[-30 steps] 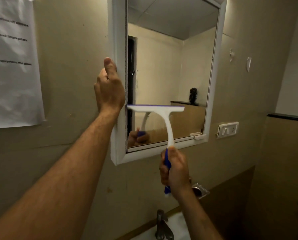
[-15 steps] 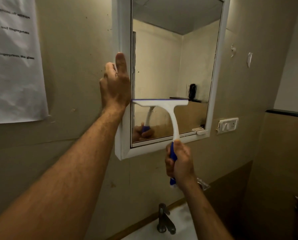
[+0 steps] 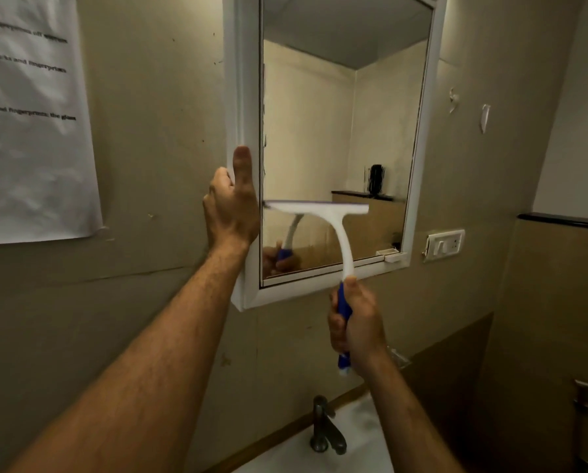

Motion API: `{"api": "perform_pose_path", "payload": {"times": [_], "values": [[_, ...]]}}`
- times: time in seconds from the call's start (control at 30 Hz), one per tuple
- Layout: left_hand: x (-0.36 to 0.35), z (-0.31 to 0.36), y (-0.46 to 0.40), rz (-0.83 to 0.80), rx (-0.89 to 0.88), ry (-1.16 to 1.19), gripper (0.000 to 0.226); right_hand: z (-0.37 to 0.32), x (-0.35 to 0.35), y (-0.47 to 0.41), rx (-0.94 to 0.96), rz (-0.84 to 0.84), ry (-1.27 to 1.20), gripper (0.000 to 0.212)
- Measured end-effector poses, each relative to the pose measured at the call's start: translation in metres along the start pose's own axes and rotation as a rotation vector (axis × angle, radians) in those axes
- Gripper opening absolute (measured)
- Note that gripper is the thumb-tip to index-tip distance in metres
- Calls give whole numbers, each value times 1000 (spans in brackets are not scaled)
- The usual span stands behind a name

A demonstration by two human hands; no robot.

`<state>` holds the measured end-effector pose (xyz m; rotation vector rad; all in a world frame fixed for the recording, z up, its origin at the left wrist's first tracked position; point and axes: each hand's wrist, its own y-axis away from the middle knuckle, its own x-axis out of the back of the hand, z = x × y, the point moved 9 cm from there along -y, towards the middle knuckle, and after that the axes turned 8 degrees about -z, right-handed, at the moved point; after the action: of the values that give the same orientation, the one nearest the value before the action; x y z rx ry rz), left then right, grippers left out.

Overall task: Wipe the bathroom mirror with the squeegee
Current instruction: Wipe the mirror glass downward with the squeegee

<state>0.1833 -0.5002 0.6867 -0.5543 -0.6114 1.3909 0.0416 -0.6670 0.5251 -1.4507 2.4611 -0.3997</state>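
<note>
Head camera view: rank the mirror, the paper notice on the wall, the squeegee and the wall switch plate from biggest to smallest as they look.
1. mirror
2. paper notice, though cut off at the left edge, so its full size is unsure
3. squeegee, which looks smaller than both
4. wall switch plate

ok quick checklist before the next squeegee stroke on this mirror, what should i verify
1. Grip on tool: the right hand is wrapped round the blue handle of the squeegee. ok
2. Mirror steadied: the left hand holds the left side of the white frame, thumb up along it. ok
3. Blade level: it runs nearly horizontal across the mirror. ok
4. Blade reaches the left edge: its left end sits by the frame. ok
5. Full contact of the blade with the glass: cannot tell
6. Coverage: the blade spans only the left part; the strip on the right needs its own pass. not ok
</note>
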Motion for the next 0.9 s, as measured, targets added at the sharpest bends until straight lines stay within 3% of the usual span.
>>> {"api": "perform_pose_path", "payload": {"times": [0.17, 0.43, 0.73, 0.9], "values": [[2, 8, -3, 28, -24, -7, 51, 39, 6, 19, -52, 1, 1, 50], [4, 7, -7, 18, -23, 8, 52, -22, -5, -6, -4, -14, 7, 45], [5, 3, -2, 25, -16, 9, 60, 57, 5, 31, -97, 10, 53, 42], [6, 5, 0, 22, -9, 9, 59, 12, 5, 17, -24, 7, 87, 42]]}}
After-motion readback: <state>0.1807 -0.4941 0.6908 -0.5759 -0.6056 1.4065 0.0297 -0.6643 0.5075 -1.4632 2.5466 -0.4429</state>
